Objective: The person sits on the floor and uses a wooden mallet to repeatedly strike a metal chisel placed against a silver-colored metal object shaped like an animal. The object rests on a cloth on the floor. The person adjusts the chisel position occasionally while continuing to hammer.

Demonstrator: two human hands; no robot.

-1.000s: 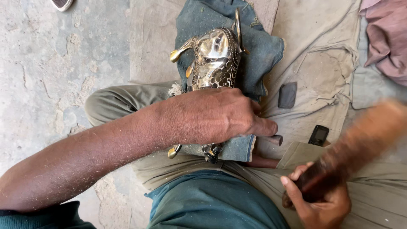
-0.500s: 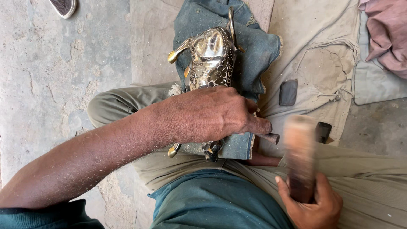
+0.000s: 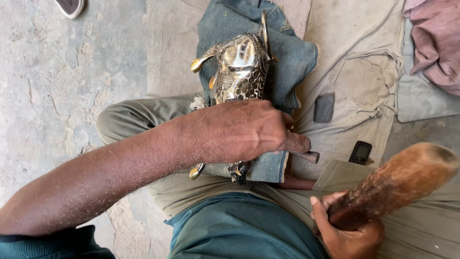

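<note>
We pin the shiny metal animal figure (image 3: 239, 67) with our left hand (image 3: 239, 129), which seems to pinch a punch (image 3: 309, 156), right hand (image 3: 350, 230) clenching the wooden mallet (image 3: 397, 184): strike square, keep fingers clear.

A glossy, mirror-bright metal figure (image 3: 238, 67) with a hammered scale pattern and polished brass-coloured tips lies on a worn, frayed blue denim cloth (image 3: 287, 52). The mallet (image 3: 393, 184) is rough, fibrous, matt brown wood. Under it spreads a dusty, coarse beige canvas (image 3: 354, 57). The floor (image 3: 57, 86) is pitted, cracked grey concrete. A small phone (image 3: 360, 152) looks like smooth black plastic. The trousers (image 3: 139, 117) are matt olive cloth.
</note>
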